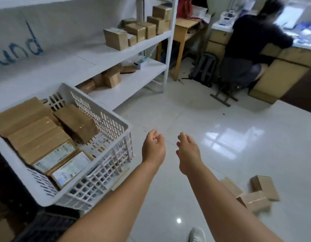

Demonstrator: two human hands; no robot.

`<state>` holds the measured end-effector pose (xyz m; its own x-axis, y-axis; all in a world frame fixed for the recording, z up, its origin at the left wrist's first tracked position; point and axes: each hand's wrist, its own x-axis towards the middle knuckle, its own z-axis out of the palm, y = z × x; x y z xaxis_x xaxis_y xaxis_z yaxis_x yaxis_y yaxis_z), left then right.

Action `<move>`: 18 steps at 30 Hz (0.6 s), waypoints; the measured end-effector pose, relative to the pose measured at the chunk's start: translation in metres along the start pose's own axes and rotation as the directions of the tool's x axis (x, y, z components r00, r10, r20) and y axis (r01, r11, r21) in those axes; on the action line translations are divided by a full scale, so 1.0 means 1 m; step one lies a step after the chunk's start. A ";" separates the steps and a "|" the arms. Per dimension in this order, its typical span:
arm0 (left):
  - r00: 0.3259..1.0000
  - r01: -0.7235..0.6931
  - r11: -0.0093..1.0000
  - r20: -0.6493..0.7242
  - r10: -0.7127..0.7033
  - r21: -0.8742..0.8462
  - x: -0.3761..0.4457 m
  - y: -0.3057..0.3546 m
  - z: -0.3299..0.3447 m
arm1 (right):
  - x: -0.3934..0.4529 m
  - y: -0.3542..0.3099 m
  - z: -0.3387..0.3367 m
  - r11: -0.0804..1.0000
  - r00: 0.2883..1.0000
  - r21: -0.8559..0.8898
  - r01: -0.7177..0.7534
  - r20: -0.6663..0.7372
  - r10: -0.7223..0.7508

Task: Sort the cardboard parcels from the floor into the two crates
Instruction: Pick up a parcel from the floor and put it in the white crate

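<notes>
— Head view first: how do the arms sit?
— Both bare forearms reach forward over the white tiled floor [221, 119]. The left hand [153, 148] and right hand [188, 154] hang side by side, apart, fingers loosely curled, holding nothing.

— Where are the parcels?
— One white lattice crate [105, 172] stands just left of the left arm, packed with cardboard parcels [37, 135]; I count about six, one tilted against the far wall. Three loose parcels [256, 196] lie on the floor to the right of the right forearm, touching each other.

— Any writing?
— Blue handwriting on the white sheet [28, 41] at left ends in "und"; the rest is cut off. Two crate parcels carry white shipping labels [63, 163], too blurred to read.

— Anything else?
— White shelving [142, 42] holds more boxes on two levels, and a seated person [252, 41] works at a desk beyond. One white shoe [196, 234] shows at the bottom edge.
</notes>
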<state>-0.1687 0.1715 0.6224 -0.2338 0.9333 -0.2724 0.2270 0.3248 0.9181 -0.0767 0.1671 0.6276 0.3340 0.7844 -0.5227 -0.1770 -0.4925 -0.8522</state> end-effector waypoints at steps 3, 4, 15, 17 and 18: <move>0.996 0.006 1.000 0.089 -0.007 0.013 -0.011 0.005 0.046 | 0.011 0.001 -0.047 0.999 0.998 0.033 -0.023 -0.065 0.025; 0.993 0.007 1.000 0.120 -0.010 0.020 -0.016 0.007 0.063 | 0.015 0.002 -0.063 0.998 0.996 0.046 -0.032 -0.086 0.035; 0.932 0.015 0.991 0.358 -0.061 0.130 -0.073 0.016 0.251 | 0.063 0.012 -0.254 0.978 0.944 0.177 -0.114 -0.288 0.162; 0.920 0.023 0.988 0.384 -0.080 0.152 -0.079 0.015 0.283 | 0.073 0.015 -0.286 0.970 0.932 0.216 -0.114 -0.315 0.180; 0.914 0.030 0.986 0.395 -0.094 0.165 -0.082 0.014 0.298 | 0.079 0.017 -0.301 0.965 0.926 0.237 -0.112 -0.327 0.188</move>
<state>0.1351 0.1448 0.5725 0.1384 0.8828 -0.4489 0.3732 0.3734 0.8493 0.2247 0.1068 0.5794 0.5789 0.5104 -0.6359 -0.4279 -0.4736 -0.7698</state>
